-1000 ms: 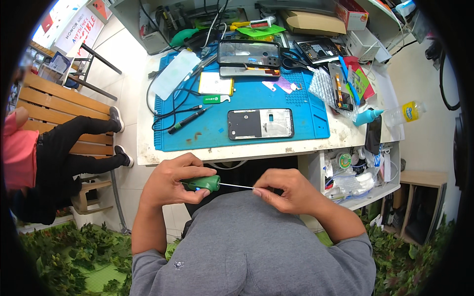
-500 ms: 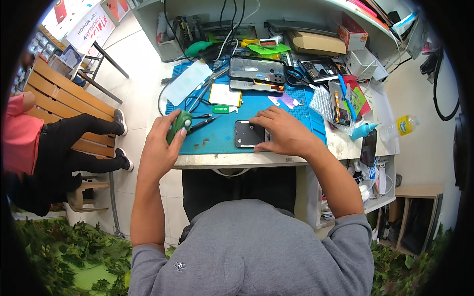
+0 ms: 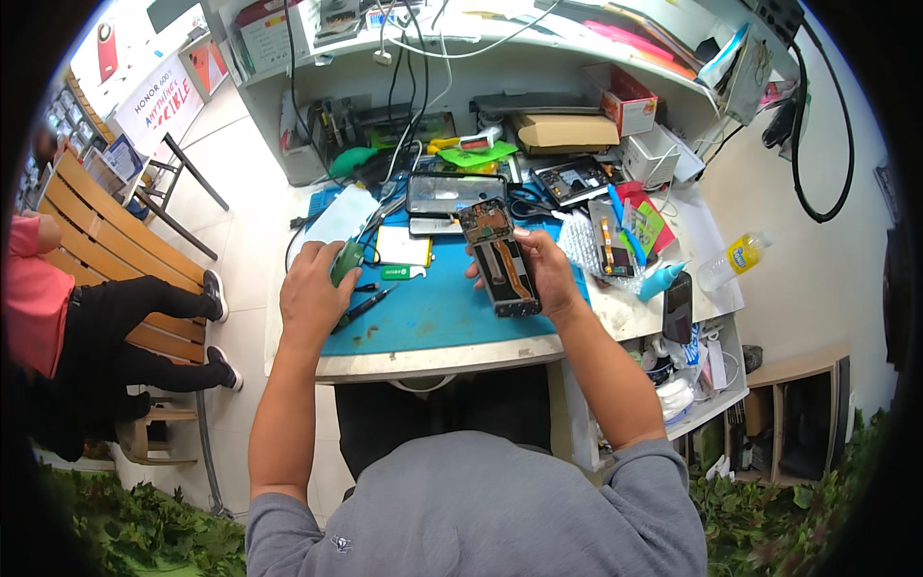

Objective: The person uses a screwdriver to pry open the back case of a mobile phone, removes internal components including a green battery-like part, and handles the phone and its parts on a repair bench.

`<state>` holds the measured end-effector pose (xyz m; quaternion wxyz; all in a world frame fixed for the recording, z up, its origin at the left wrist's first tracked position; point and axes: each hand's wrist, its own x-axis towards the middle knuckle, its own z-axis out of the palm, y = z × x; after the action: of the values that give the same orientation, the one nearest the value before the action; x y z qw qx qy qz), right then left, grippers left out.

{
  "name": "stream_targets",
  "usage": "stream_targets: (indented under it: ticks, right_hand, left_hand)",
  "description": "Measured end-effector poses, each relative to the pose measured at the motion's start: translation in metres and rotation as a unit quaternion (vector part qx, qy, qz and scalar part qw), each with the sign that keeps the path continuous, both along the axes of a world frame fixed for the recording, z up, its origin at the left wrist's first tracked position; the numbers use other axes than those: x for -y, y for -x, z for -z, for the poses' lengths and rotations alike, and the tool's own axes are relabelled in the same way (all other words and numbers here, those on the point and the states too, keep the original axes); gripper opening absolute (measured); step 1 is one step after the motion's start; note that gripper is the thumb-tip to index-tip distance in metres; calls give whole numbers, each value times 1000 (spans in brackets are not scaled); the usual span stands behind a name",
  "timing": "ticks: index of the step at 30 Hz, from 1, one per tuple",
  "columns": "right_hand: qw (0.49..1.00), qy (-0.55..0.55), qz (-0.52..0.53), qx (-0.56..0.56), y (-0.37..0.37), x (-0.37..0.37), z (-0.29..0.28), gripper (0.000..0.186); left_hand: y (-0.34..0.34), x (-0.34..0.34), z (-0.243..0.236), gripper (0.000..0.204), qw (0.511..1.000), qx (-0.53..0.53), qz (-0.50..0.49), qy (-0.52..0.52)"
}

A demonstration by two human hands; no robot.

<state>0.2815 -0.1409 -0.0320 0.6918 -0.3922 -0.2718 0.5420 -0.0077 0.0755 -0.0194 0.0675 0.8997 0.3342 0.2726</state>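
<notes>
My right hand (image 3: 550, 274) grips an opened phone (image 3: 502, 260) along its right side, tilted up above the blue work mat (image 3: 433, 317). Its inside shows a circuit board at the top and an orange flex cable running down a dark frame. My left hand (image 3: 315, 291) is closed around a green-handled screwdriver (image 3: 348, 260) at the mat's left; a thin shaft points up and away. Beside that hand lies a black pen-like tool (image 3: 370, 304). A green card-like tool (image 3: 399, 273) and a white flat battery-like pack (image 3: 404, 246) lie farther back.
Behind the phone rests a black phone case (image 3: 455, 192). Scissors (image 3: 529, 204), a bubble-wrap sheet (image 3: 580, 240) and a light blue bottle (image 3: 661, 280) crowd the right. A clear bottle with yellow label (image 3: 740, 255) lies beyond. A person in black trousers (image 3: 144, 279) sits at left.
The phone at the mat's front is lifted and tilted in my right hand, showing its inside. My left hand still holds the screwdriver. The view has tilted up, showing more shelf.
</notes>
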Motion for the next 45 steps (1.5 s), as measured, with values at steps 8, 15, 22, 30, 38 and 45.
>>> stream_targets:
  ticks: [8, 15, 22, 30, 38, 45]
  right_hand:
    - [988, -14, -17, -151, 6, -13, 16, 67]
    - [992, -16, -4, -128, 16, -18, 23, 65]
    - [993, -14, -28, -118, 21, -15, 33, 67]
    - [996, -39, -18, -73, 34, -12, 29, 67]
    - [998, -55, -17, 21, 35, -12, 28, 67]
    - [996, -66, -8, 57, 36, -8, 22, 61]
  left_hand:
    - [-41, 24, -17, 42, 917, 254, 157, 265]
    - [-82, 51, -10, 44, 816, 314, 220, 432]
    - [-92, 62, -20, 39, 656, 439, 231, 569]
    - [-109, 72, -31, 38, 674, 460, 185, 548]
    - [-103, 74, -36, 38, 614, 496, 189, 584]
    - [-103, 70, -39, 34, 613, 493, 191, 587]
